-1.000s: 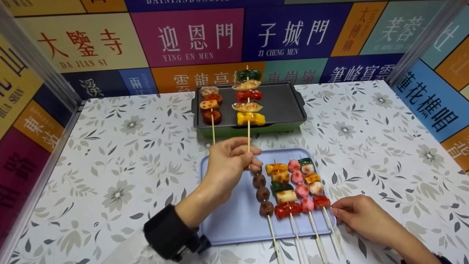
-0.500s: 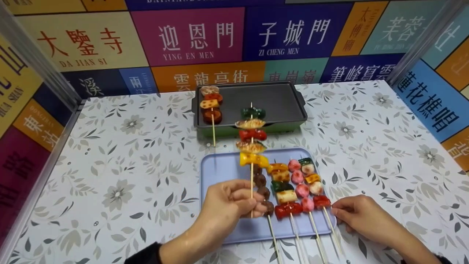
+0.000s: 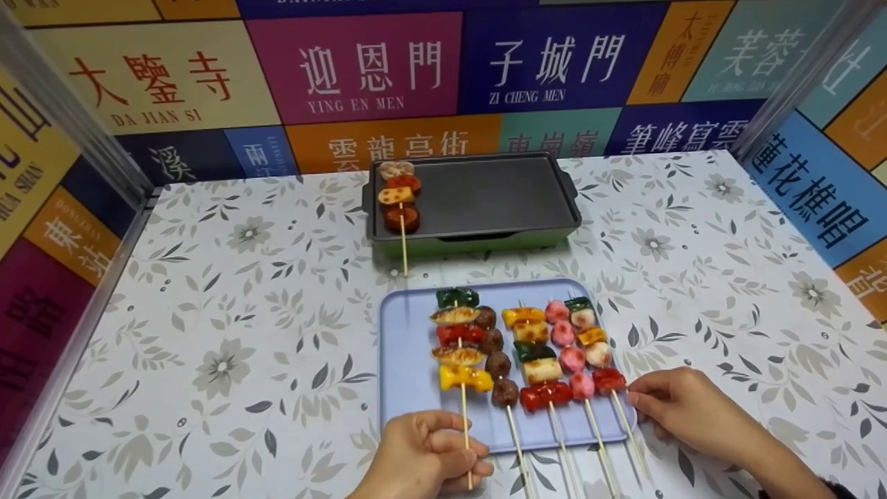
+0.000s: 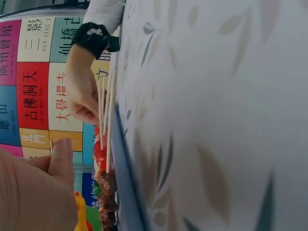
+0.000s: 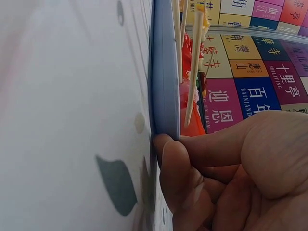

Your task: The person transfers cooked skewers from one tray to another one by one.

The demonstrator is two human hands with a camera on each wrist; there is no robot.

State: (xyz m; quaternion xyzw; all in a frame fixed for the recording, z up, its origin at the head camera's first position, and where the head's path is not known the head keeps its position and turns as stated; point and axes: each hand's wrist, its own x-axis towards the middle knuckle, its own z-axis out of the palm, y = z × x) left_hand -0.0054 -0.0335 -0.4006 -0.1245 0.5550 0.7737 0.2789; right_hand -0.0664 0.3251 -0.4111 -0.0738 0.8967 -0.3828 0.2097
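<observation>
In the head view my left hand (image 3: 423,454) pinches the bare stick of a skewer (image 3: 460,355) with green, tan, red and yellow pieces. The skewer's food end overlaps the lilac tray (image 3: 405,388), just left of a meatball skewer (image 3: 497,364). My right hand (image 3: 682,402) is at the tray's right edge; the right wrist view shows its thumb and fingers (image 5: 175,163) pinching the tray rim (image 5: 166,96). Further right on the tray lie a mixed skewer (image 3: 539,352), a pink-ball skewer (image 3: 569,350) and one with a red piece (image 3: 608,381) at its lower end.
Behind the tray stands a grill (image 3: 478,197) with a black plate and green base. One skewer (image 3: 400,197) lies on its left side, stick jutting over the front edge. A flower-patterned tabletop (image 3: 277,298) surrounds both, with lettered panels (image 3: 360,76) at the back and sides.
My left hand has brought the pinched skewer from over the grill toward me, down to the tray beside the meatball skewer. My right hand has stayed at the tray's edge.
</observation>
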